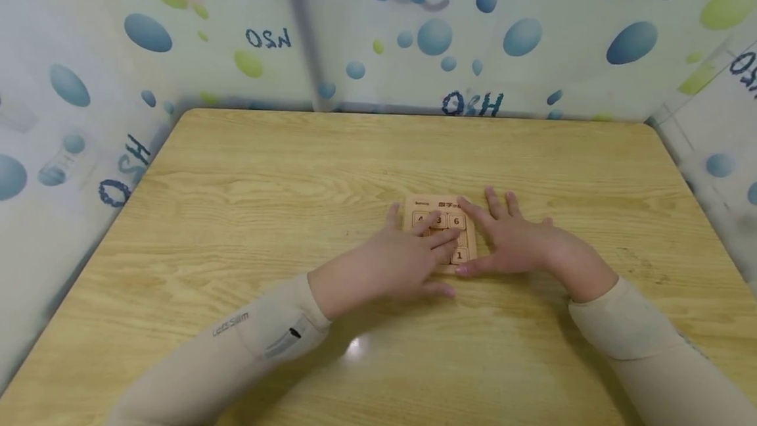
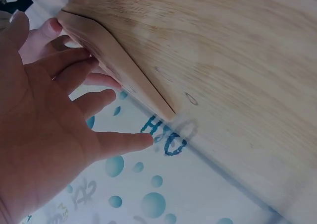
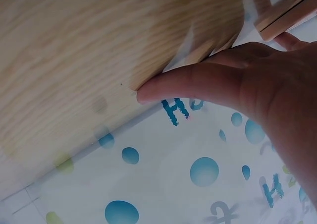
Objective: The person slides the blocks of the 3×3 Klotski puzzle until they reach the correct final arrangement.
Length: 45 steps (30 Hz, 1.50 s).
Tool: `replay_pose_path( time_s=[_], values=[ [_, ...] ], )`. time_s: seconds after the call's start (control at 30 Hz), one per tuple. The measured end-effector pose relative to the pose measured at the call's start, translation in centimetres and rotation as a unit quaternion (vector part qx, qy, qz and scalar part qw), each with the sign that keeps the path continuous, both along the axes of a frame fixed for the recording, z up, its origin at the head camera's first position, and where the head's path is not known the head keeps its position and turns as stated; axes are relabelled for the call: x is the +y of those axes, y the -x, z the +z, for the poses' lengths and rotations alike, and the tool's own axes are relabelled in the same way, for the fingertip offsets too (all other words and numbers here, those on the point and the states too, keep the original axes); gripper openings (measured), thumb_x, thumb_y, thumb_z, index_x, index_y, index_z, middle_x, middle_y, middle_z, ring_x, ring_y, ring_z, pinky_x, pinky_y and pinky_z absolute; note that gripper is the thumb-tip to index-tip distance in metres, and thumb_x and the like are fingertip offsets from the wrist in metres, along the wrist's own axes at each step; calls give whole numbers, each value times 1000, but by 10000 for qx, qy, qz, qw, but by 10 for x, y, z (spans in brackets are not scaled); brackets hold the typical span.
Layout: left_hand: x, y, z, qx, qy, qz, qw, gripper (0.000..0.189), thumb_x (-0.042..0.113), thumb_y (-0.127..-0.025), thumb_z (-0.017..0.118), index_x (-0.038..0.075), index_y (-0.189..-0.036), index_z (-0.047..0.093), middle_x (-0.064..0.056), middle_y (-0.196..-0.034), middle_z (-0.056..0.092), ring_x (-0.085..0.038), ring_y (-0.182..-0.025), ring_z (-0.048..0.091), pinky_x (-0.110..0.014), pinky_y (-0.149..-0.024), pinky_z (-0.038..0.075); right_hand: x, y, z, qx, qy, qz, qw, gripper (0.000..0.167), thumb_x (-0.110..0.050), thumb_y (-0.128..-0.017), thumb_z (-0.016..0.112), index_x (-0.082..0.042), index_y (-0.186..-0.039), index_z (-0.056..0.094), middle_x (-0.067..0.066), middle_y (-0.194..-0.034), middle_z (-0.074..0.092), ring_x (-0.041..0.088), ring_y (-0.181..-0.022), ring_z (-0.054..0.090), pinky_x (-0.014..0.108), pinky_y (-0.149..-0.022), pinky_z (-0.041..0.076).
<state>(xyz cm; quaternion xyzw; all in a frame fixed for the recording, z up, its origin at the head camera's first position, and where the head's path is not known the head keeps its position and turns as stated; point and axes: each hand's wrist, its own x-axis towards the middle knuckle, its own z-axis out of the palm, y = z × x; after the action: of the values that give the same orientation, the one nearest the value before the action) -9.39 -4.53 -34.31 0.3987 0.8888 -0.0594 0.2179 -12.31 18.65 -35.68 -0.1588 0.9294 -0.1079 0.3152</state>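
A wooden number slide puzzle [image 1: 408, 202] lies flat on the table, its tiles 4, 3, 6 and 1 showing. Other tiles are hidden under my left hand [image 1: 408, 261], whose spread fingers reach over the board, fingertips at the tiles. From the right side my right hand [image 1: 520, 245] holds the board between thumb and index finger, at its lower and upper right corners; the other fingers point away. The left wrist view shows the board [image 2: 124, 60] nearly edge-on beside the left fingers. In the right wrist view only a board corner [image 3: 290, 16] appears.
The wood-grain table [image 1: 266, 169] extends around the puzzle on all sides. Behind it stands a wall [image 1: 378, 25] with blue and green bubble prints. Similar panels flank the table at left and right. Light-coloured sleeves [image 1: 236, 334] cover both forearms.
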Motion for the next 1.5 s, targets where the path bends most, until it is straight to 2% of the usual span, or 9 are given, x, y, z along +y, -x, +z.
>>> replay_pose_path(
  time_s=[0.2, 0.37, 0.5, 0.63, 0.8, 0.93, 1.17, 1.33, 1.5],
  values=[
    [-14, -2, 6, 34, 136, 131, 9998, 86, 77, -103, 37, 27, -171, 22, 12, -180, 10, -26, -170, 0, -83, -124, 7, -2, 1, 4, 16, -79, 42, 10000, 129, -92, -78, 63, -34, -173, -4, 28, -175, -22, 65, -157, -15, 103, -94, 5],
    [-7, -7, 12, 236, 251, -152, 9993, 85, 79, -102, 36, 30, -171, 26, 13, -180, 13, -23, -170, 1, -81, -126, 10, -1, 1, 3, 28, -69, 36, 10000, 130, -91, -78, 64, -33, -173, -3, 28, -175, -22, 65, -157, -16, 103, -93, 5],
    [1, -13, 10, 155, 188, -390, 9989, 87, 79, -101, 39, 31, -171, 22, 15, -179, 13, -22, -170, 1, -80, -126, 11, -1, 1, 1, 43, -37, 85, 9999, 130, -90, -78, 65, -33, -173, -4, 29, -175, -21, 65, -157, -16, 103, -94, 5],
    [4, -15, 6, 142, 211, -433, 9987, 86, 78, -101, 41, 31, -171, 23, 16, -179, 13, -23, -169, 0, -81, -125, 12, -1, 0, 1, 38, -2, 109, 9999, 129, -89, -79, 66, -33, -173, -5, 29, -175, -21, 65, -157, -16, 102, -94, 6],
    [6, -12, 5, 161, 189, -332, 9991, 86, 76, -102, 43, 30, -171, 22, 16, -179, 12, -23, -169, 0, -82, -125, 11, -1, -1, 1, 34, 18, 102, 9999, 129, -89, -80, 65, -33, -173, -4, 29, -175, -22, 65, -157, -16, 102, -94, 6],
    [6, -3, 3, 216, 217, -251, 9992, 84, 75, -102, 43, 31, -171, 23, 16, -180, 10, -24, -170, -1, -81, -125, 8, -1, -1, 2, 33, 8, 93, 10000, 128, -90, -80, 64, -33, -173, -4, 29, -175, -21, 64, -157, -16, 103, -94, 6],
    [6, 9, -1, 282, 230, -302, 9989, 81, 75, -102, 42, 34, -170, 26, 17, -179, 8, -24, -170, -3, -81, -125, 9, 0, -1, 2, -37, 16, 88, 10000, 127, -90, -80, 64, -33, -173, -3, 28, -175, -21, 65, -157, -16, 103, -93, 6],
    [-2, 8, 0, 289, 139, -288, 9991, 82, 74, -103, 43, 31, -171, 25, 15, -180, 11, -24, -170, 1, -81, -125, 11, 0, -1, 2, -45, -18, 86, 10000, 127, -90, -81, 63, -34, -173, -4, 28, -175, -21, 63, -158, -16, 102, -95, 6],
    [-16, 2, 1, 288, 34, -239, 9993, 82, 73, -104, 42, 29, -171, 24, 14, -180, 13, -24, -170, 4, -81, -125, 11, -1, -1, 3, -21, -70, 80, 9999, 128, -90, -81, 63, -33, -173, -4, 28, -175, -21, 63, -158, -16, 102, -95, 6]
  ],
)
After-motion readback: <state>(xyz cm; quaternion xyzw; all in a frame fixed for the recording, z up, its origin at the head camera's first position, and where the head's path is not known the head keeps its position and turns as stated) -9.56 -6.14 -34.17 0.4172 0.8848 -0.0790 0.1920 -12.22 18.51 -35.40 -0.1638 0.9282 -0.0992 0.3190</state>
